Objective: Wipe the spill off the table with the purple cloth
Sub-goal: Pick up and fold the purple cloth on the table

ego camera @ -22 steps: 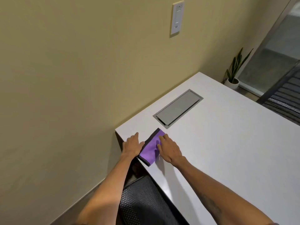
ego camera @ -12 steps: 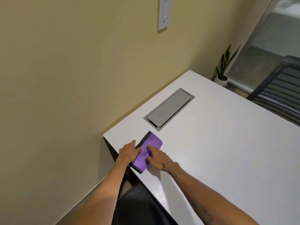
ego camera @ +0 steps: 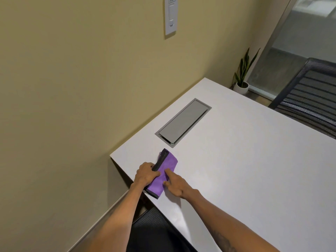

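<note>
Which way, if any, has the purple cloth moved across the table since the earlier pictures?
No. The purple cloth stays put: its far corner still lies just short of the metal hatch. Only its dark left edge has risen, in the left hand grip.

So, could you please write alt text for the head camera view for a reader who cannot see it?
A person's left hand grips the dark edge of a folded purple cloth near the corner of a white table, while the right hand presses fingertips onto it. A closed grey cable hatch sits beyond; no spill is visible.
</note>
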Motion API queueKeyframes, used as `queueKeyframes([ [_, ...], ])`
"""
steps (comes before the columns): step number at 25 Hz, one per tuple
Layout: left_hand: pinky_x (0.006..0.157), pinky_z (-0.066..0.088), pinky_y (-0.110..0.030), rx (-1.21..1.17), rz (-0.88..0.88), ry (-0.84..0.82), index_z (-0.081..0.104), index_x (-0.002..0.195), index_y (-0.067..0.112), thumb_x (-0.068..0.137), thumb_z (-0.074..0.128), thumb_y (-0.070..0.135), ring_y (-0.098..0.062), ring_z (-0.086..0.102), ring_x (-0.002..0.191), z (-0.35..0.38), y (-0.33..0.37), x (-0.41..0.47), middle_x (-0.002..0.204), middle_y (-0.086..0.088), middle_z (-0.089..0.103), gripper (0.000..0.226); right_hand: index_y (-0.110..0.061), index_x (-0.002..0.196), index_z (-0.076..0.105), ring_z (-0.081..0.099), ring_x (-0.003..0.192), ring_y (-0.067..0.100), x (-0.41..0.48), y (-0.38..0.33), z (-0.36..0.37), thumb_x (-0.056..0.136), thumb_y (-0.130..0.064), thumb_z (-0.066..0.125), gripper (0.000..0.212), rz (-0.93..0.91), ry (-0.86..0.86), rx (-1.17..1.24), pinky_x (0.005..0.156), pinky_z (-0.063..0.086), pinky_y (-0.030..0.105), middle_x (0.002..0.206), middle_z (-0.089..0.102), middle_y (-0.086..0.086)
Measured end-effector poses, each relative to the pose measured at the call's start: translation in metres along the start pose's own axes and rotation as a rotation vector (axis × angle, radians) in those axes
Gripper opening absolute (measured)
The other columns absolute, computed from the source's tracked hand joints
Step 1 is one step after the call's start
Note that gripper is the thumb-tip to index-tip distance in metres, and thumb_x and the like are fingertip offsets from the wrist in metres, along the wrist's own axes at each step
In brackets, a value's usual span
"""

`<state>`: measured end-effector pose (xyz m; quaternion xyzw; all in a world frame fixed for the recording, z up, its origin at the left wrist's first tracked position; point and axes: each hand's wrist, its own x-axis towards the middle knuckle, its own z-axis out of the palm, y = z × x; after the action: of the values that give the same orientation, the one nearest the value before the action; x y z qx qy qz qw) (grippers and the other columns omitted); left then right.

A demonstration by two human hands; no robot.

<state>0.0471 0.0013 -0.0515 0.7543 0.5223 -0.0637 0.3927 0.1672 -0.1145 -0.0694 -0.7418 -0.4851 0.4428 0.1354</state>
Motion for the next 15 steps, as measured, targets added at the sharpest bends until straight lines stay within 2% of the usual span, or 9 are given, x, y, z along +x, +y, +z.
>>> queueKeyframes([
  [1, 0.053, 0.037, -0.016, 0.006, 0.028, 0.028, 0.065, 0.109, 0.010, 0.088, 0.072, 0.030, -0.013, 0.058, 0.076, -0.001, 0.008, -0.006, 0.099, -0.004, 0.062, 0.030, -0.008, 0.146, 0.032, 0.049, 0.128, 0.033, -0.005, -0.002, -0.002, 0.100, -0.028, 0.042, 0.051, 0.013, 0.035, 0.055, 0.108, 0.039, 0.041, 0.148, 0.045, 0.016],
  [3, 0.057, 0.043, -0.018, 0.038, 0.094, 0.125, 0.065, 0.109, 0.008, 0.090, 0.070, 0.027, -0.017, 0.060, 0.082, -0.002, 0.028, -0.018, 0.101, -0.005, 0.059, 0.028, -0.008, 0.151, 0.029, 0.044, 0.136, 0.030, -0.017, -0.008, -0.010, 0.102, -0.027, 0.041, 0.054, 0.045, 0.116, 0.217, 0.113, 0.034, 0.037, 0.154, 0.041, 0.011],
  [5, 0.071, 0.053, -0.032, 0.129, 0.176, 0.248, 0.069, 0.103, 0.010, 0.092, 0.065, 0.028, -0.021, 0.062, 0.083, -0.002, 0.052, -0.033, 0.098, -0.004, 0.056, 0.021, -0.010, 0.150, 0.036, 0.046, 0.133, 0.024, -0.032, -0.015, -0.020, 0.102, -0.025, 0.040, 0.049, 0.078, 0.231, 0.456, 0.111, 0.036, 0.033, 0.147, 0.046, 0.003],
  [7, 0.080, 0.049, -0.038, 0.231, 0.264, 0.388, 0.071, 0.104, 0.018, 0.092, 0.064, 0.032, -0.022, 0.061, 0.083, 0.001, 0.074, -0.048, 0.097, -0.002, 0.054, 0.020, -0.013, 0.132, 0.055, 0.060, 0.107, 0.017, -0.046, -0.023, -0.035, 0.101, -0.025, 0.040, 0.036, 0.106, 0.364, 0.736, 0.093, 0.048, 0.027, 0.126, 0.061, 0.001],
  [9, 0.082, 0.039, -0.034, 0.298, 0.348, 0.500, 0.071, 0.107, 0.026, 0.093, 0.064, 0.036, -0.021, 0.060, 0.084, 0.007, 0.095, -0.066, 0.101, 0.000, 0.054, 0.019, -0.011, 0.120, 0.062, 0.062, 0.077, 0.009, -0.068, -0.029, -0.054, 0.101, -0.029, 0.042, 0.033, 0.094, 0.432, 1.033, 0.070, 0.051, 0.019, 0.101, 0.067, 0.005],
  [10, 0.082, 0.034, -0.033, 0.315, 0.387, 0.544, 0.070, 0.110, 0.028, 0.093, 0.064, 0.036, -0.021, 0.060, 0.085, 0.012, 0.107, -0.076, 0.103, 0.001, 0.055, 0.020, -0.010, 0.118, 0.063, 0.064, 0.073, 0.008, -0.082, -0.028, -0.065, 0.102, -0.033, 0.043, 0.035, 0.053, 0.457, 1.143, 0.066, 0.052, 0.018, 0.095, 0.070, 0.005],
  [12, 0.086, 0.033, -0.034, 0.320, 0.449, 0.604, 0.070, 0.113, 0.032, 0.090, 0.066, 0.033, -0.019, 0.062, 0.090, 0.024, 0.129, -0.097, 0.110, 0.003, 0.056, 0.023, -0.012, 0.114, 0.065, 0.071, 0.082, 0.013, -0.109, -0.025, -0.082, 0.101, -0.039, 0.048, 0.035, -0.008, 0.518, 1.245, 0.075, 0.059, 0.027, 0.099, 0.075, 0.007],
  [14, 0.091, 0.036, -0.038, 0.306, 0.500, 0.627, 0.069, 0.114, 0.034, 0.086, 0.071, 0.030, -0.017, 0.062, 0.098, 0.042, 0.151, -0.118, 0.116, 0.003, 0.056, 0.029, -0.013, 0.111, 0.064, 0.072, 0.089, 0.019, -0.135, -0.016, -0.092, 0.095, -0.041, 0.056, 0.034, 0.025, 0.618, 1.247, 0.084, 0.060, 0.038, 0.102, 0.075, 0.010],
  [15, 0.092, 0.038, -0.040, 0.307, 0.530, 0.632, 0.069, 0.115, 0.034, 0.084, 0.074, 0.031, -0.018, 0.063, 0.099, 0.054, 0.162, -0.130, 0.118, 0.002, 0.056, 0.031, -0.013, 0.112, 0.063, 0.072, 0.090, 0.020, -0.150, -0.008, -0.096, 0.093, -0.040, 0.059, 0.033, 0.069, 0.685, 1.224, 0.083, 0.060, 0.038, 0.102, 0.074, 0.010],
])
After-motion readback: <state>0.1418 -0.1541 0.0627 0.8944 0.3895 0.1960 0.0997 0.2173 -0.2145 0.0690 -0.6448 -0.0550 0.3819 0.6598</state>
